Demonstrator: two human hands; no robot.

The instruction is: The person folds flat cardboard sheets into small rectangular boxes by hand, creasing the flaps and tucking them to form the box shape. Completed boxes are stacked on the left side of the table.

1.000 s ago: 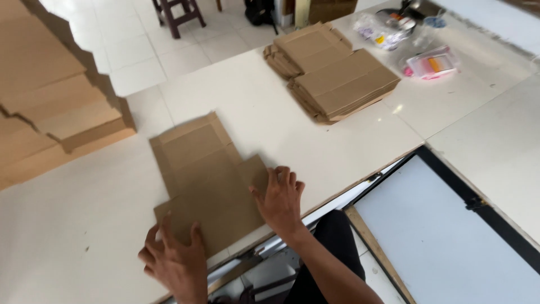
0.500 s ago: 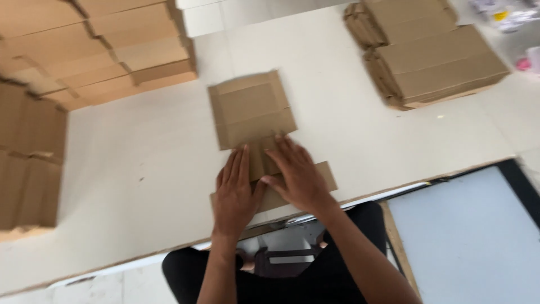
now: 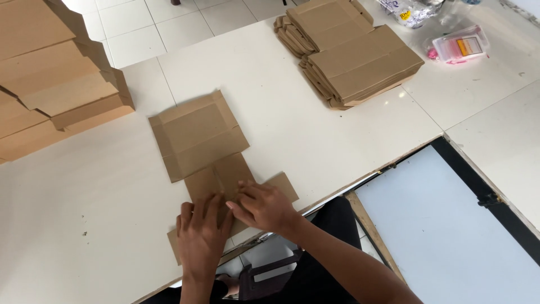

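Note:
A flat brown cardboard box blank [image 3: 198,137] lies unfolded on the white table [image 3: 90,191], its near flaps close to the table's front edge. My left hand [image 3: 201,235] presses flat on the blank's near left part. My right hand [image 3: 263,206] presses on the near middle flaps, fingers spread and pointing left. Both hands touch each other at the fingertips. Neither hand grips anything.
A stack of flat cardboard blanks [image 3: 351,50] sits at the back right. Finished brown boxes [image 3: 53,84] pile up at the far left. Plastic packets [image 3: 461,46] lie at the top right. A white panel with a dark frame [image 3: 450,219] lies right of my legs.
The camera view has shifted. Both hands have slid nearer along the blank, to its near flaps, and stay pressed on the cardboard.

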